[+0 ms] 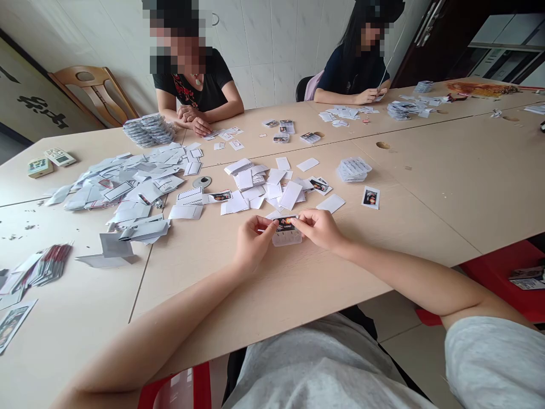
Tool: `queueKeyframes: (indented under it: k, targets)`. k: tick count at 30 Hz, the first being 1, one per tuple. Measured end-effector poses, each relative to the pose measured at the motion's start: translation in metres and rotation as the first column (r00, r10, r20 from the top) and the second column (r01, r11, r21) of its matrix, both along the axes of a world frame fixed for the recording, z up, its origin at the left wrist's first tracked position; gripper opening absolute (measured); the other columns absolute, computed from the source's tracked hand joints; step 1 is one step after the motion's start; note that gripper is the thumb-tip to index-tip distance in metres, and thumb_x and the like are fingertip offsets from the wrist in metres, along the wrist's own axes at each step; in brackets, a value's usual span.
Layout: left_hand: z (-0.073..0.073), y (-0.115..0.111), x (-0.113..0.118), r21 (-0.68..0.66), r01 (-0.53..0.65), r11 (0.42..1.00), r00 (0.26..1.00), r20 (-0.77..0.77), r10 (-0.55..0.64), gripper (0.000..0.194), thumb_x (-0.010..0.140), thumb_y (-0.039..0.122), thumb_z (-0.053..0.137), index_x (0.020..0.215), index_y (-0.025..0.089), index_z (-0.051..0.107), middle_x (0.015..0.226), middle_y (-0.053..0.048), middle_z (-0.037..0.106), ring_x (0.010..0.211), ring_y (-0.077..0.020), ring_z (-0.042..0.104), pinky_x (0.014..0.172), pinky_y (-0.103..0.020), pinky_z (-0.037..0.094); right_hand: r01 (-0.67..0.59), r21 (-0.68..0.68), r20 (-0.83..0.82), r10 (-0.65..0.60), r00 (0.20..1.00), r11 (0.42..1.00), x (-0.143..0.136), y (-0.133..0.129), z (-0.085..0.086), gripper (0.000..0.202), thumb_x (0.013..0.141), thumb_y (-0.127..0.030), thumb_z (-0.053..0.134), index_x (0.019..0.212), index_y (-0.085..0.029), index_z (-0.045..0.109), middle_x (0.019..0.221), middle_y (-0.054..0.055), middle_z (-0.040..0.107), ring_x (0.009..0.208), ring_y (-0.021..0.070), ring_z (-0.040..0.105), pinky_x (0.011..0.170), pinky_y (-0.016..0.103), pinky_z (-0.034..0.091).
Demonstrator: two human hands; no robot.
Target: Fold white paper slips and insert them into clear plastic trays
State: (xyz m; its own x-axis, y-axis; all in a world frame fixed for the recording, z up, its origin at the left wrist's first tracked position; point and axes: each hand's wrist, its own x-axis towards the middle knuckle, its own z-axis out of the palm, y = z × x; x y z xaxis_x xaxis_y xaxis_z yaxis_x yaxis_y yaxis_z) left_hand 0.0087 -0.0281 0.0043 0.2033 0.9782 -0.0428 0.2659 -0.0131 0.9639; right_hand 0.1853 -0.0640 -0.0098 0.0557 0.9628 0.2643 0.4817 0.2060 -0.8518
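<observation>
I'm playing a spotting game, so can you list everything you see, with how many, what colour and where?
clear box: one, clear with dark printed card, between the hands
white cards: many, white, just beyond the hands
picture card: one, dark with white border, right of those
clear stack: one, clear, behind the picture card
paper heap: many pieces, mostly white, left
pale objects: two, cream, far left
table: one, pale wood, under everything
chair: one, brown, back left
red seats: two visible, red, lower left and right
co-workers: two, dark tops, across the table
left hand: one, bare, fingers at the box's left
right hand: one, bare, fingers at its upper right
</observation>
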Motion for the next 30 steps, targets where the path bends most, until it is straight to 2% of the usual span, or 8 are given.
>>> queueKeyframes:
  k: [7,17,30]
  targets:
    - [0.0053,-0.0021,0.0018,-0.038,-0.016,0.999,0.999,0.027,0.017,0.031,0.065,0.042,0.071,0.069,0.014,0.059,0.06,0.001,0.056,0.047,-0.0058,0.042,0.045,-0.019,0.031,0.004,0.004,0.004,-0.004,1.0,1.0,-0.0005,-0.0014,0.0018,0.038,0.082,-0.04,0.052,0.054,-0.019,0.038,0.048,-0.002,0.047,0.048,0.0103,0.042,0.048,0.024,0.029]
    - [0.0016,-0.0004,-0.0004,-0.078,0.008,0.997,0.999,0.054,-0.003,0.034,0.065,0.045,0.071,0.068,0.014,0.057,0.062,0.0,0.057,0.052,-0.0076,0.046,0.046,-0.019,0.032,0.003,-0.002,0.004,-0.003,1.0,1.0,-0.0005,-0.0017,0.0031,0.037,0.081,-0.038,0.053,0.053,-0.019,0.038,0.048,-0.003,0.046,0.047,0.0096,0.04,0.047,0.024,0.029]
    - [0.0025,-0.0002,-0.0002,-0.097,-0.007,0.995,0.997,0.07,0.014,0.034,0.061,0.045,0.073,0.065,0.015,0.058,0.057,0.0,0.056,0.049,-0.0082,0.045,0.044,-0.02,0.03,0.022,0.018,0.019,-0.022,1.0,1.0,-0.001,-0.0001,0.0013,0.039,0.08,-0.04,0.053,0.051,-0.019,0.037,0.047,-0.003,0.043,0.047,0.0096,0.036,0.047,0.024,0.029]
